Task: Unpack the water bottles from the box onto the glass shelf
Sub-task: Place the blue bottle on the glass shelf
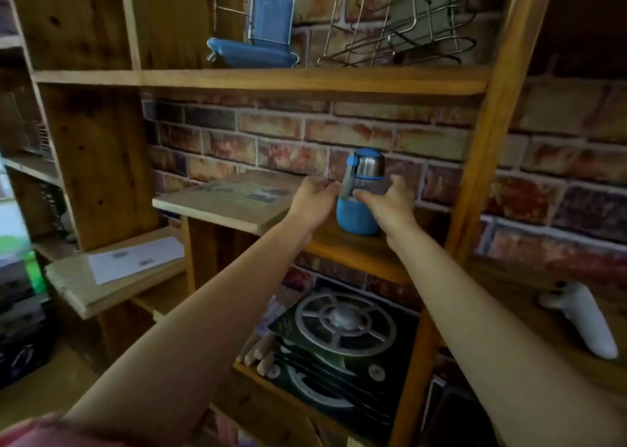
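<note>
A water bottle (360, 209) with a blue sleeve, a clear middle and a steel and blue cap stands upright on the wooden shelf (356, 253) in front of the brick wall. My right hand (386, 204) grips the bottle's clear middle from the right. At the bottle's left side my left hand (314, 199) has its fingertips touching or almost touching it; whether it grips is unclear. No box and no glass shelf are in view.
A flat board (224, 199) with a printed picture lies on the shelf left of the bottle. Above are a blue tray (251, 53) and a wire rack (397, 22). Below sits a round metal grate (344, 324) on dark boxes. A white handle-like object (580, 321) lies right.
</note>
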